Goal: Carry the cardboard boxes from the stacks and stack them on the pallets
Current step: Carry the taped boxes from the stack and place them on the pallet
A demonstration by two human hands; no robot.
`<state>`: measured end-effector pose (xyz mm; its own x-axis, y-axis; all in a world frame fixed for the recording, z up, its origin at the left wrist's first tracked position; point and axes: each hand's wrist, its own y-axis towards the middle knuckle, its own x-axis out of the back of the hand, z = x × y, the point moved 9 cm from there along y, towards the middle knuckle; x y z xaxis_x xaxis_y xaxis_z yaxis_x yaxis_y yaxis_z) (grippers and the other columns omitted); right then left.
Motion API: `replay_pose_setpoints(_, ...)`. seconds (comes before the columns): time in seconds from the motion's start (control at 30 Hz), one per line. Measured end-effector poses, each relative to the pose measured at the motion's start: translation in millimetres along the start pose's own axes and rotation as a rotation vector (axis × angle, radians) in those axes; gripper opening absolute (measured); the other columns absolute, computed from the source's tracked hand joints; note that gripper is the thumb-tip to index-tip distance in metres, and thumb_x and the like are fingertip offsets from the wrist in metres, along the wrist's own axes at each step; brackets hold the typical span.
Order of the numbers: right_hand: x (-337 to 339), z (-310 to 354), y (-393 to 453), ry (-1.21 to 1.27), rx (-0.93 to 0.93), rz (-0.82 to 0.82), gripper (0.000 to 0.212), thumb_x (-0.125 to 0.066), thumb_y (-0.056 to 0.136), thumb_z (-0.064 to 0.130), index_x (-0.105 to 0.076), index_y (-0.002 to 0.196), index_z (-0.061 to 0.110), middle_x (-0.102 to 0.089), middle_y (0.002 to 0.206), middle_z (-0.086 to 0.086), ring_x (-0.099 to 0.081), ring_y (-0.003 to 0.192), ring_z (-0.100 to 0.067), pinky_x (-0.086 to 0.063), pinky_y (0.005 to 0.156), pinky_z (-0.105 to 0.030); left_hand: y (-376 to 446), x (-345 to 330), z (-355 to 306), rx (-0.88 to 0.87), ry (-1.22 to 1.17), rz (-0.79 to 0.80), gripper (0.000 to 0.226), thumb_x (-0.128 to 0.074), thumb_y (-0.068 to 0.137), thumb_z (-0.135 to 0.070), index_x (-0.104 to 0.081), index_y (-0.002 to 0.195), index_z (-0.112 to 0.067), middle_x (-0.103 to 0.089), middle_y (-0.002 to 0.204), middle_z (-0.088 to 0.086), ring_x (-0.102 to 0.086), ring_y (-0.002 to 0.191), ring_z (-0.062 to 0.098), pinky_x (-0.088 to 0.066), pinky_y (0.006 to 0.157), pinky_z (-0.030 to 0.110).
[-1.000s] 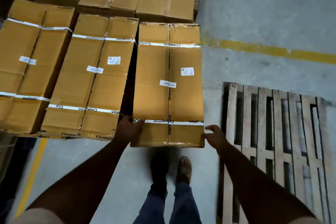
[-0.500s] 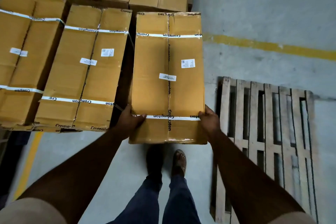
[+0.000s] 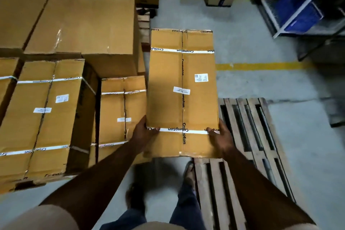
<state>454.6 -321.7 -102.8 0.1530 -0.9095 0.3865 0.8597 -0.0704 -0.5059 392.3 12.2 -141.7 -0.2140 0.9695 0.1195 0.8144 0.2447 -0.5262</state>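
Two hands are clamped on the near end of one long cardboard box (image 3: 182,91): left hand (image 3: 142,133) on the left edge, right hand (image 3: 222,136) on the right edge, thumbs laid over the white strap (image 3: 183,130), the remaining fingers hidden under or beside the box. The box is held in the air, clear of the stack (image 3: 46,114) on the left, its near right corner over the edge of the wooden pallet (image 3: 248,132). Main risk as judged: all support sits at the near end, so the far end is cantilevered and can be expected to dip or twist; smooth corrugated board offers little friction, and a slip would drop the box onto feet or slats. A second risk: one foot (image 3: 189,172) is seen just beside the pallet edge, so a trip is possible while turning. A third: the pallet is slatted with open gaps, so a corner set on a gap could be tilted. Box material: plain tan corrugated card, flat rectangular faces, centre seam taped, two white printed straps, two small paper labels (image 3: 201,77). Pallet: rough, weathered planks. Floor (image 3: 261,84): grey painted concrete with a yellow line (image 3: 261,66). Weight cannot be judged.
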Motion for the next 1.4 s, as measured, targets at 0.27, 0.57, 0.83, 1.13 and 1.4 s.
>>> replay_pose_setpoints(0.27,126.1,-80.2,137.0,-0.126,-0.062,0.048,0.066,-0.074,0.095,0.025,-0.046,0.154,0.038,-0.066,0.130,0.008,-0.061,0.120,-0.024,-0.051,0.105,-0.051,88.1,-175.0,13.8,0.097,0.094,0.121,0.051,-0.084,0.086,-0.011,-0.059,0.125,-0.034,-0.076,0.101,-0.018,-0.070,0.104,0.017,-0.057,0.070,0.016)
replay_pose_setpoints(0.57,113.7,-255.2,359.8,-0.124,-0.074,0.167,0.066,-0.067,0.095,0.039,-0.041,0.156,0.044,-0.067,0.126,0.014,-0.066,0.111,-0.012,-0.056,0.089,-0.036,273.9,-293.9,190.1,0.231,0.092,0.189,0.097,-0.083,0.071,-0.051,-0.037,0.156,-0.044,-0.066,0.135,-0.005,-0.064,0.121,0.025,-0.056,0.100,0.056)
replay_pose_setpoints(0.83,99.4,-399.9,441.4,-0.045,-0.184,0.138,0.056,-0.071,0.096,0.043,-0.050,0.147,0.052,-0.071,0.129,0.012,-0.069,0.115,-0.019,-0.057,0.098,-0.047,316.4,-346.6,290.9,0.148,0.093,0.158,0.073,-0.066,0.096,-0.049,-0.026,0.158,-0.053,-0.060,0.143,-0.023,-0.062,0.126,0.004,-0.054,0.099,0.033)
replay_pose_setpoints(1.13,90.6,-410.5,397.0,0.098,-0.339,-0.013,0.030,-0.077,0.093,0.036,-0.072,0.120,0.023,-0.077,0.108,0.003,-0.074,0.085,-0.007,-0.055,0.058,-0.014,303.6,-359.2,293.5,0.240,0.064,0.286,0.077,-0.074,0.095,-0.017,-0.030,0.152,-0.045,-0.063,0.136,-0.021,-0.063,0.124,0.006,-0.058,0.090,0.024)
replay_pose_setpoints(1.4,117.7,-445.2,362.4,-0.054,-0.330,-0.026,0.023,-0.074,0.094,0.050,-0.072,0.112,0.035,-0.075,0.104,0.014,-0.071,0.101,-0.016,-0.054,0.077,-0.026,265.7,-368.0,329.7,0.276,0.210,0.339,0.101,-0.081,0.082,-0.060,-0.017,0.159,-0.053,-0.052,0.152,-0.017,-0.052,0.139,0.018,-0.049,0.110,0.054)
